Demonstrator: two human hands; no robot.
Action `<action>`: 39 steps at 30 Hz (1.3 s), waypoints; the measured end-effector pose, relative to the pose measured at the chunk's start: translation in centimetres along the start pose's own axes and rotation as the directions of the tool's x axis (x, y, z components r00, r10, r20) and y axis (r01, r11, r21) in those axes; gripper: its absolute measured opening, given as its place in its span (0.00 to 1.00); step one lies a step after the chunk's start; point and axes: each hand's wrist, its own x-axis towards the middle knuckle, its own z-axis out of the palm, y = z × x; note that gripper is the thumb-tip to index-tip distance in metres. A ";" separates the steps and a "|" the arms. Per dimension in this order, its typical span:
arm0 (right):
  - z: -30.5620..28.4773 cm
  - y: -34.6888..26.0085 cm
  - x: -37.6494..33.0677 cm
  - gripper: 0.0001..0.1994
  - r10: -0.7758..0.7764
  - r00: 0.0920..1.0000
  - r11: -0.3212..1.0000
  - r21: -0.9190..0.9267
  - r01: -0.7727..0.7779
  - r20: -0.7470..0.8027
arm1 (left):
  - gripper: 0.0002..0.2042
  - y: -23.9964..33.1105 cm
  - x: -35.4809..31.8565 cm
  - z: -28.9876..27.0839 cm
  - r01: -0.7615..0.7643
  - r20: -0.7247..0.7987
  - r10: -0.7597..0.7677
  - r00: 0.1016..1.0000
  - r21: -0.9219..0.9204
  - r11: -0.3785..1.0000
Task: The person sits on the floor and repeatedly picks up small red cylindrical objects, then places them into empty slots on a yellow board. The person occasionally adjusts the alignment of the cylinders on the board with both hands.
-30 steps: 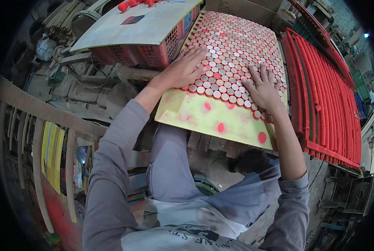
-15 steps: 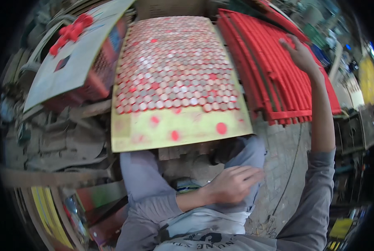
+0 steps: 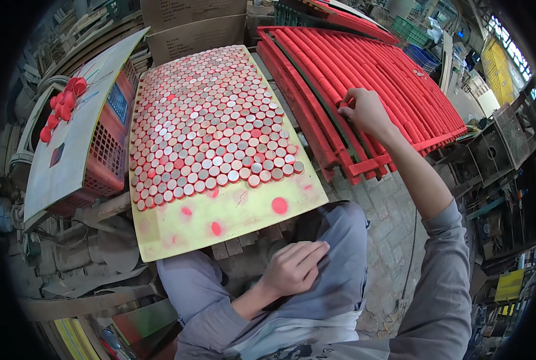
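Note:
My right hand (image 3: 370, 114) reaches over a red rack (image 3: 394, 147) filled with long rows of red discs (image 3: 334, 51). Its thumb and fingers are closed at the near left part of the rows, pinching a red disc (image 3: 342, 104). Above my lap, my left hand (image 3: 292, 271) is held with fingers pressed together; what lies in them, if anything, is hidden. In front of me is a yellow board (image 3: 229, 216) covered with closely packed round pieces (image 3: 208, 120), pale on top and red round their sides. Red paint spots mark the board's near strip.
On the left, a pale panel (image 3: 58, 144) lies over a red plastic crate (image 3: 103, 159), with a cluster of red rounded items (image 3: 64, 105) on it. Cardboard boxes (image 3: 196, 36) stand behind the board. A wooden beam (image 3: 88, 306) runs at the lower left.
My right hand has come from the rack's far right to the near left part of its rows and closed there. My left hand stays over my lap. The view has shifted right.

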 end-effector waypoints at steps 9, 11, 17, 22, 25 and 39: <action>2.1 -0.5 1.2 0.18 -0.044 0.988 0.998 -0.043 0.038 -0.151 | 0.17 -1.2 6.4 -4.3 0.090 -0.253 -0.109 0.961 -0.083 0.992; 4.0 -0.3 1.6 0.21 -0.093 0.964 0.979 -0.201 0.043 -0.249 | 0.17 -1.9 10.0 -5.2 0.159 -0.263 -0.213 0.941 -0.213 0.964; 3.8 -2.8 2.9 0.26 -0.074 0.985 0.925 -0.379 0.011 -0.153 | 0.18 -2.3 12.4 -8.0 0.175 -0.221 -0.300 0.928 -0.452 0.875; 3.7 -1.7 4.5 0.27 -0.056 0.992 0.938 -0.348 0.014 -0.110 | 0.16 -2.4 10.7 -8.1 0.190 -0.240 -0.381 0.893 -0.567 0.801; 3.4 -1.6 5.2 0.25 -0.014 0.996 0.941 -0.337 -0.015 -0.084 | 0.15 -1.5 10.4 -8.1 0.188 -0.244 -0.396 0.885 -0.591 0.785; -5.4 -7.4 -1.2 0.24 -0.021 0.942 0.913 0.390 -0.118 0.335 | 0.20 -2.0 9.5 -9.1 0.139 -0.316 -0.284 0.905 -0.411 0.901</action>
